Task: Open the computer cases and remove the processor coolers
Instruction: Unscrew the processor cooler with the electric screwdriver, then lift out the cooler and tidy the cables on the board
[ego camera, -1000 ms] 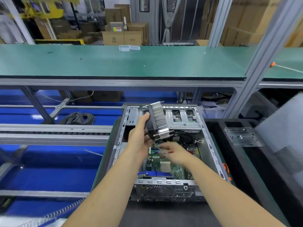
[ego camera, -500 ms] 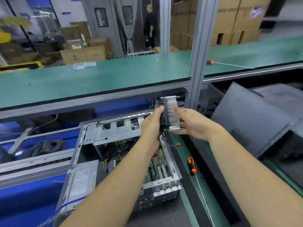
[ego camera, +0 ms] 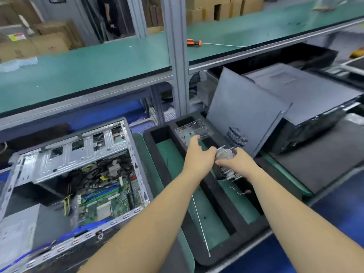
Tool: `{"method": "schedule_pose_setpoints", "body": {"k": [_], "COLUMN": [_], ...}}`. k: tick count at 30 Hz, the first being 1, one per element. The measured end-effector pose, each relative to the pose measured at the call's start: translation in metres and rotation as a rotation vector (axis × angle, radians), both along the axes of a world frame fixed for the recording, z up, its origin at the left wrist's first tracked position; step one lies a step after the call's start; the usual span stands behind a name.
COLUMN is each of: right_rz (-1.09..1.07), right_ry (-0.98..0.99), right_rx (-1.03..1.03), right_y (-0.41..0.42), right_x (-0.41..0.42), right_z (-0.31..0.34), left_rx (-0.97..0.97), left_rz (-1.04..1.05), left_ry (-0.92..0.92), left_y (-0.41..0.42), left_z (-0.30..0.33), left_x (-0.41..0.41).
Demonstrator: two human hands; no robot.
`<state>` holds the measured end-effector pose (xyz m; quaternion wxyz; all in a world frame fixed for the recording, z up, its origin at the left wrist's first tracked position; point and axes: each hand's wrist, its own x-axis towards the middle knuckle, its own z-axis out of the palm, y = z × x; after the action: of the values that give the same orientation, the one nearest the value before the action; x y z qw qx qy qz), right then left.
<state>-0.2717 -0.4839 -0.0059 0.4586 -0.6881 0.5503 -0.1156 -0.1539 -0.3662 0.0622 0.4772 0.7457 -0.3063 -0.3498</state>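
I hold the cooler (ego camera: 224,164) out over the foam tray (ego camera: 157,154), right hand (ego camera: 239,163) gripping, left hand (ego camera: 199,154) spread; open case (ego camera: 74,174) done, closed cases (ego camera: 307,99) remain.

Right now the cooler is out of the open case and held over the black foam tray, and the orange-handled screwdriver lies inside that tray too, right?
Not quite. The head view shows the orange-handled screwdriver lying on the green upper shelf, not in the black foam tray. The rest holds: the cooler is out of the open case, over the tray.
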Motion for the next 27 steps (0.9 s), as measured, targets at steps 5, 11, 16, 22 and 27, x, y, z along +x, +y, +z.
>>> {"method": "schedule_pose_setpoints", "body": {"k": [5,11,16,22,27], "right_rz": [0.033,0.007,0.057,0.230,0.394], "right_ry": [0.090,0.073,0.178,0.500,0.349], "right_rx": [0.165,0.425,0.406,0.094,-0.221], "right_y": [-0.009,-0.018,-0.017,-0.018,0.007], "right_x": [-0.025,-0.030,-0.025,0.000,0.090], "right_z": [-0.052,-0.082,-0.089,-0.044,0.034], "left_rx": [0.082,0.106,0.104,0.056,-0.004], "left_rz": [0.006,0.014,-0.001,-0.043,-0.012], "left_ry": [0.010,-0.003,-0.009,-0.148,-0.472], "left_y": [-0.007,-0.013,-0.015,-0.004,0.031], "left_z": [-0.019,-0.031,-0.034,-0.023,0.002], "left_x": [-0.008,-0.012,-0.007,0.018,0.062]}}
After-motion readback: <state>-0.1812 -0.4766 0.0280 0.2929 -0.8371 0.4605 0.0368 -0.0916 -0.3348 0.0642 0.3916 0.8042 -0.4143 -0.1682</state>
